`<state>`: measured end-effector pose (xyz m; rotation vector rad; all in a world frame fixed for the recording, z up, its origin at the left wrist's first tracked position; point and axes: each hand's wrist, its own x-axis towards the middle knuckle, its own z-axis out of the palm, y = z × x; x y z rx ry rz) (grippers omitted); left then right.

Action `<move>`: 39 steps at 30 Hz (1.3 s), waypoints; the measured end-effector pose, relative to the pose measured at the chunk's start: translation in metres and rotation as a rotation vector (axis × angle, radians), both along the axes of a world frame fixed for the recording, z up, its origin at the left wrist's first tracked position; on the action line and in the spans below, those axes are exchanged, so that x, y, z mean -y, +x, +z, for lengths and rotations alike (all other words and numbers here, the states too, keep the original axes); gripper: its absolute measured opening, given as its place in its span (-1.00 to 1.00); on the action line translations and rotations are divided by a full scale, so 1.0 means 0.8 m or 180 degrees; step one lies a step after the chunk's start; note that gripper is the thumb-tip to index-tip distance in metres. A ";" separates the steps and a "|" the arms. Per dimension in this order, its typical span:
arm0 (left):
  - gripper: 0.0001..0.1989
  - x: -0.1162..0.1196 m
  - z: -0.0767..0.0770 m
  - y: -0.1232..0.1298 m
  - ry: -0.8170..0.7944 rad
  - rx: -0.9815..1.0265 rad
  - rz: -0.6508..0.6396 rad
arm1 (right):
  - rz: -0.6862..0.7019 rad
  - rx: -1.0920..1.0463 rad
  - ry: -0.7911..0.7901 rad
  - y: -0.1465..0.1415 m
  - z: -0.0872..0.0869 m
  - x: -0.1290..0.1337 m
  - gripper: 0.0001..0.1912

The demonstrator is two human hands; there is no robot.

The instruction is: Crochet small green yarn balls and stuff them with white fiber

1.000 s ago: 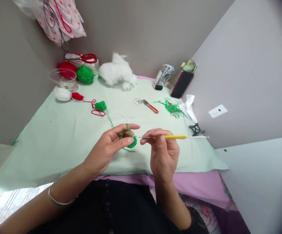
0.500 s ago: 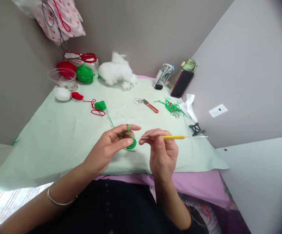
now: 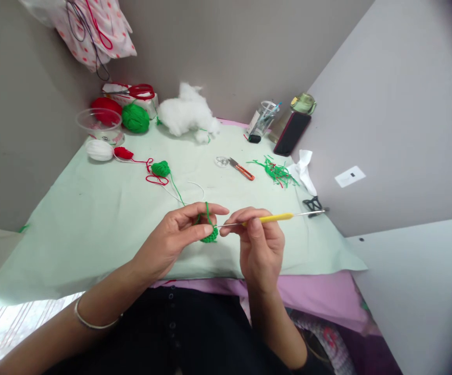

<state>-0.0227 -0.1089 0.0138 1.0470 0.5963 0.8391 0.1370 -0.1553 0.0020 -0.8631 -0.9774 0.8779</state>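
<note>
Pinched between the thumb and fingers of my left hand (image 3: 183,229) is a small round green crochet piece (image 3: 210,235). A strand of green yarn (image 3: 208,212) loops over my left index finger, which points to the right. My right hand (image 3: 259,245) grips a crochet hook (image 3: 276,217) by its yellow handle, much like a pen. The hook's thin metal tip reaches left to the edge of the green piece; whether it sits inside a stitch I cannot tell. Behind my left hand, the yarn runs back to a small green ball (image 3: 161,169).
Thread snips (image 3: 242,169) lie mid-table, left of green yarn scraps (image 3: 276,172). White stuffing (image 3: 187,114), a larger green ball (image 3: 135,118), a clear tub (image 3: 101,127) and red-handled scissors (image 3: 142,91) stand at the back. A phone (image 3: 292,134) leans against a bottle (image 3: 303,104) at right.
The hook has tilted, its rear end dipping slightly and its tip angling down to the left. The green piece has turned a little in my left fingers.
</note>
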 end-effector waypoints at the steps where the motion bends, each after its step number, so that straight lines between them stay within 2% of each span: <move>1: -0.77 0.000 0.000 -0.001 -0.0003 -0.0015 0.0006 | -0.0001 0.0004 -0.0006 0.000 0.000 0.000 -0.80; 26: -0.80 -0.001 -0.009 -0.006 0.0247 -0.0167 0.0029 | -0.0059 -0.0036 0.0049 -0.003 0.000 0.004 -0.80; 33: -0.80 -0.002 -0.010 -0.008 0.0349 -0.0226 -0.0120 | 0.0143 0.0022 0.0158 0.001 0.000 0.005 -0.78; 36: -0.83 -0.003 -0.005 -0.009 0.0504 -0.0402 -0.0178 | 0.0200 0.0151 0.0109 0.005 0.002 0.006 -0.78; 39: -0.82 -0.004 0.002 -0.011 0.0873 -0.0798 -0.0154 | 0.0171 0.0387 0.0053 0.010 0.004 0.007 -0.80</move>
